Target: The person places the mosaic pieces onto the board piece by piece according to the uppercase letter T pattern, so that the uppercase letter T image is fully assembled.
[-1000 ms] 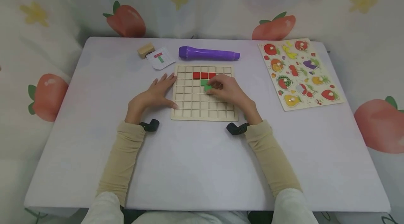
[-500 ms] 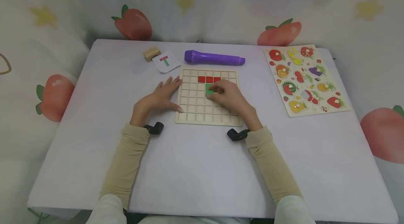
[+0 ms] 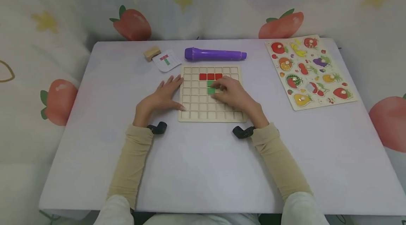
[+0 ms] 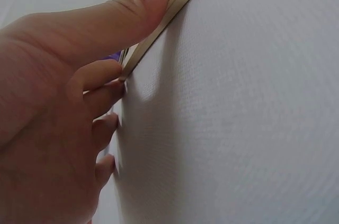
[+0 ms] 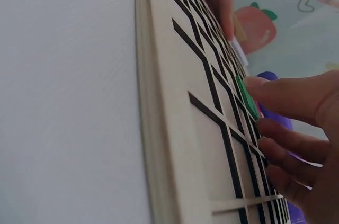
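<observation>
The wooden grid board lies flat on the table. Three red square tiles form a row near its top, and two green square tiles run down beneath the middle one. My right hand is over the board, its thumb and index finger at opposite edges of the lower green tile; this green tile shows between them in the right wrist view. My left hand has its fingers spread, with fingertips and thumb resting along the board's left edge.
A pattern card and a small wooden block lie behind my left hand. Beyond the board is a purple microphone-shaped object. A fruit puzzle board lies at the table's back right.
The lower green tile was tilted in my right fingers and now sits flat in line beneath the other green tile. My left hand stays at the board's edge. The head view has shifted slightly.
</observation>
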A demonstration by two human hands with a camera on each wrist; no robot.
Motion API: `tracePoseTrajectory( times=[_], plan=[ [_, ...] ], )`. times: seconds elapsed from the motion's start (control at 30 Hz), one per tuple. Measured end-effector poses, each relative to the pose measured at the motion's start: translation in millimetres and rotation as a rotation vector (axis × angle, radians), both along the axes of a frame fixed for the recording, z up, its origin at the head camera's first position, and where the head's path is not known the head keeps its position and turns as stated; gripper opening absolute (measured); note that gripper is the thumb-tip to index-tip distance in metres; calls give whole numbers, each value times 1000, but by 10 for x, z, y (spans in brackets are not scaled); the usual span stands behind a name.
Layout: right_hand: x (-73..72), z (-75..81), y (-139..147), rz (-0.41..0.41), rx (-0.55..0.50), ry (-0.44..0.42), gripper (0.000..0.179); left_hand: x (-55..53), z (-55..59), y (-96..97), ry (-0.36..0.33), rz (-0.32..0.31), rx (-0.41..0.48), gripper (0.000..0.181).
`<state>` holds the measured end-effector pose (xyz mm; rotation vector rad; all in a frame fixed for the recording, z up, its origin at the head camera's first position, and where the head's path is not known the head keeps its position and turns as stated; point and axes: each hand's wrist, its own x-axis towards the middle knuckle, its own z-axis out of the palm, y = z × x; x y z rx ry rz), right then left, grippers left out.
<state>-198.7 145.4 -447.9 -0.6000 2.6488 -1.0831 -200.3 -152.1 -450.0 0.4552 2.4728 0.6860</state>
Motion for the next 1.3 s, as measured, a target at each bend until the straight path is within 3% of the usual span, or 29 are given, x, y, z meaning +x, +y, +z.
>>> tracePoseTrajectory(
  times=[0.2, 0.37, 0.57, 0.87, 1.07, 1.3],
  plan=[
    [57, 48, 88, -5, 3, -1, 34, 10, -34, -131, -6, 31, -7, 119],
    [238, 91, 471, -53, 56, 34, 30, 7, -95, -63, -8, 1, 24, 119],
    [476, 151, 914, -99, 105, 83, 28, -14, -8, 63, -2, -2, 22, 118],
    [830, 142, 1328, -113, 148, -5, 35, -36, 78, 66, -15, -13, 4, 119],
    [853, 105, 1400, -27, 96, -75, 41, -25, 72, 23, -15, 13, -9, 120],
    [837, 30, 1347, -21, 73, -40, 26, -2, 38, -13, -27, 11, 11, 119]
  ],
)
